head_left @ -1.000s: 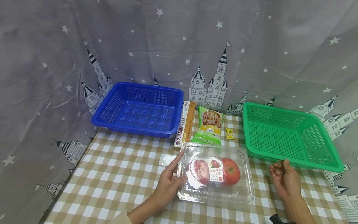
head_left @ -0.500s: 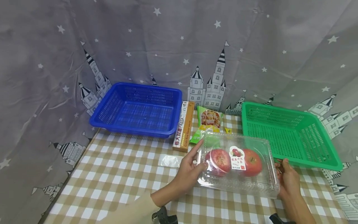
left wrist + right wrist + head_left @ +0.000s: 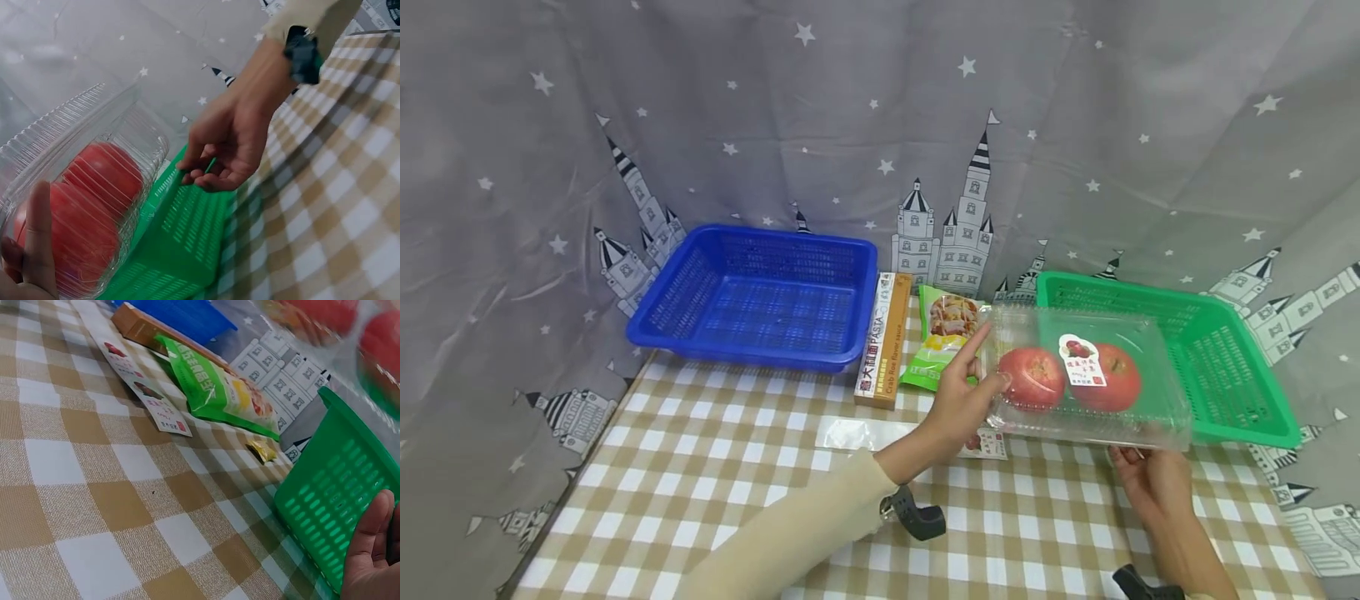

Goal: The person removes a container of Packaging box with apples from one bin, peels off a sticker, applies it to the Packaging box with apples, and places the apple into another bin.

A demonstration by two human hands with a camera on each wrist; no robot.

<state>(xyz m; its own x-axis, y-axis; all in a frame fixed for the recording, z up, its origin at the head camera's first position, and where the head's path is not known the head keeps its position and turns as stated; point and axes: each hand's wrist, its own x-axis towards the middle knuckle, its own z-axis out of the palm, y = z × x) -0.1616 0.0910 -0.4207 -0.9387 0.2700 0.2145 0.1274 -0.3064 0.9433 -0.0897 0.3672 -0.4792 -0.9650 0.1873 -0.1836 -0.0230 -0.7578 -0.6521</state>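
My left hand (image 3: 958, 408) grips the left side of a clear plastic clamshell box (image 3: 1161, 400), thumb on top. Inside are two red apples (image 3: 1033, 379), with a white label (image 3: 1082, 360) across the lid. In the head view the box overlaps the left and front part of a green plastic basket (image 3: 1255, 358). The left wrist view shows it raised, tilted, beside the basket's rim. Below the box, my right hand (image 3: 1161, 492) pinches the front rim of the basket between thumb and fingers, its fingertips partly hidden from the head camera.
A blue basket (image 3: 775, 325) stands at the back left. Right of it are a pasta box (image 3: 883, 342) and a green food bag (image 3: 936, 346); a small yellow packet (image 3: 262, 451) lies by the green basket. A narrow label strip (image 3: 857, 435) lies flat in front.
My left hand has carried the apple box right and upward, from over the checked cloth to over the green basket. The right hand stays at the basket's front rim.
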